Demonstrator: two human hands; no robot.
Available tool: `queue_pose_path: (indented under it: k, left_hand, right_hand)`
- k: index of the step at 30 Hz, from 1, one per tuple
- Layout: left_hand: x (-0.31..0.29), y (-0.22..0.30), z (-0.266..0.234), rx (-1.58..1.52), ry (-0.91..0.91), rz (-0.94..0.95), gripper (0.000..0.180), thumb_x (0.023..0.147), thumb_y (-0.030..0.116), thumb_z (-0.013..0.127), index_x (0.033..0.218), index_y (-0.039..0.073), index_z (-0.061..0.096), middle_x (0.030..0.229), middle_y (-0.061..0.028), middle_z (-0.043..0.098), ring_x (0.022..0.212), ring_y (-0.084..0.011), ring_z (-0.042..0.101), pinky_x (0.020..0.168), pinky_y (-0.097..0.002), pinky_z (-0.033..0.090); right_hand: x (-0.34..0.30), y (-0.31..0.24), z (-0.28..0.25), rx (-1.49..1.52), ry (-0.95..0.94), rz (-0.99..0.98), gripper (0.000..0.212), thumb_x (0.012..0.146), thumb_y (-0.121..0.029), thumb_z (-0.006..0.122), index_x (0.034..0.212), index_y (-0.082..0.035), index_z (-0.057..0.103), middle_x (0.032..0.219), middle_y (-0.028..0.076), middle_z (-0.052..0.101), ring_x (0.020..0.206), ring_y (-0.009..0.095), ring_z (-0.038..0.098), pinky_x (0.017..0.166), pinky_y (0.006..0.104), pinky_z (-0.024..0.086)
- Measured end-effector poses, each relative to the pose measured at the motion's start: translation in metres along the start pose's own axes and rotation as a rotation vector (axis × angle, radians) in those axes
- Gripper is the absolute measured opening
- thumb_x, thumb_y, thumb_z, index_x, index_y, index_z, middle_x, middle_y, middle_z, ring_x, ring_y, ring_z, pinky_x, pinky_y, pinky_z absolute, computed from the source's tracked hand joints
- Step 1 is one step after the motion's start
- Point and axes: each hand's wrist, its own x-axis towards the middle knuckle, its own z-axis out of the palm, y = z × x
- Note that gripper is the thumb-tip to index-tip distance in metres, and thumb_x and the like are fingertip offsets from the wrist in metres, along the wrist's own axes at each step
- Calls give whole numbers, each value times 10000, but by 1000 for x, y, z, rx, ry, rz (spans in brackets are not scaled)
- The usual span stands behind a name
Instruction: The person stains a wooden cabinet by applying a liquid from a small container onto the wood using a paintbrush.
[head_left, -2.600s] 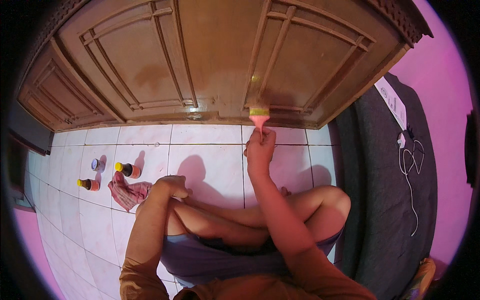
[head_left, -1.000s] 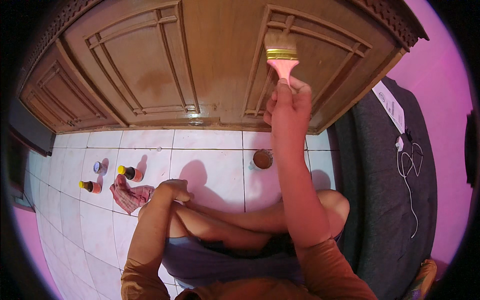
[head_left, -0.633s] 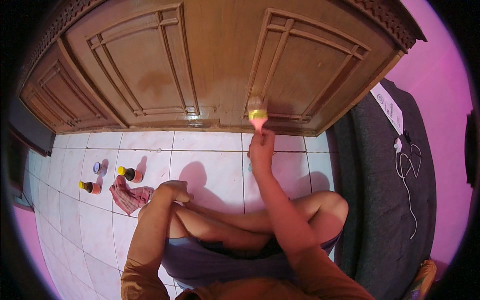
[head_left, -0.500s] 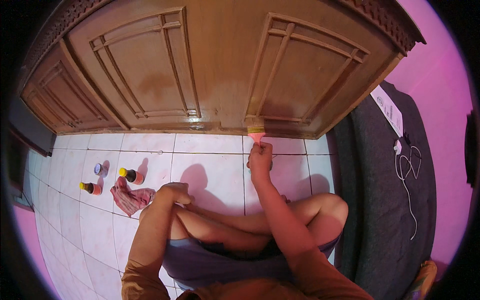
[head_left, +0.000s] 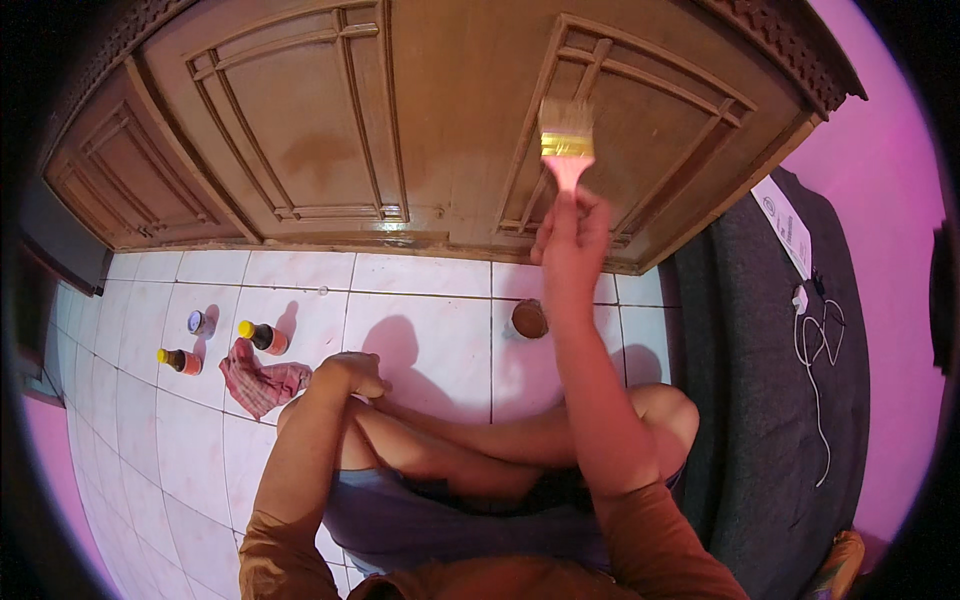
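Observation:
My right hand (head_left: 574,238) grips a paintbrush (head_left: 567,150) by its pink handle, with the bristles pointing up. The brush is in front of the right panel of a brown wooden cabinet (head_left: 462,120); whether the bristles touch the wood I cannot tell. Below that hand, a small round container of brown liquid (head_left: 529,319) stands on the floor. My left hand (head_left: 350,374) rests by my left knee, its fingers curled in and nothing visible in them. Close to it lies a crumpled red checked cloth (head_left: 262,380).
Two dark bottles with yellow caps, one upper (head_left: 263,337) and one lower (head_left: 179,361), stand left on the tiled floor (head_left: 420,345) beside a small round tin (head_left: 200,322). To the right, a dark grey cushion (head_left: 765,400) holds a white cable (head_left: 810,400) and a paper (head_left: 783,225).
My right hand has lifted the paintbrush from the cabinet's lower edge up to the right panel, uncovering the container of brown liquid. My left hand has stayed by the knee.

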Motion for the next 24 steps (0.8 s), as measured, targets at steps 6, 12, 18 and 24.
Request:
queue_pose_path:
  k: [6, 12, 18, 24]
  left_hand:
    - [4, -3, 4, 6, 39, 0, 613, 827, 467, 613, 1057, -100, 648, 1055, -263, 680, 974, -355, 673, 831, -424, 519]
    - [-2, 8, -9, 6, -117, -92, 672, 830, 467, 600, 1286, -22, 532, 1297, -199, 596, 1207, -326, 572, 986, -408, 463]
    - [-2, 6, -6, -6, -66, -78, 661, 825, 458, 605, 1273, -24, 546, 1286, -199, 604, 1202, -326, 576, 983, -408, 463]
    - [3, 3, -6, -4, -94, -74, 656, 817, 439, 613, 1257, -44, 551, 1271, -207, 611, 1194, -327, 581, 978, -410, 466]
  right_hand:
    - [-35, 127, -37, -449, 55, -41, 226, 984, -201, 523, 1097, -13, 466, 942, 204, 658, 854, 314, 653, 759, 407, 492]
    - [-51, 140, -40, -664, 74, 134, 237, 971, -180, 537, 1109, 2, 476, 897, 194, 643, 824, 299, 645, 771, 382, 494]
    - [-54, 146, -34, -738, 105, 8, 224, 955, -215, 532, 1110, -63, 477, 865, 188, 679, 790, 411, 655, 727, 497, 470]
    - [-68, 167, -50, -691, 110, 16, 232, 965, -156, 534, 1113, 12, 475, 945, 216, 622, 858, 326, 632, 767, 404, 489]
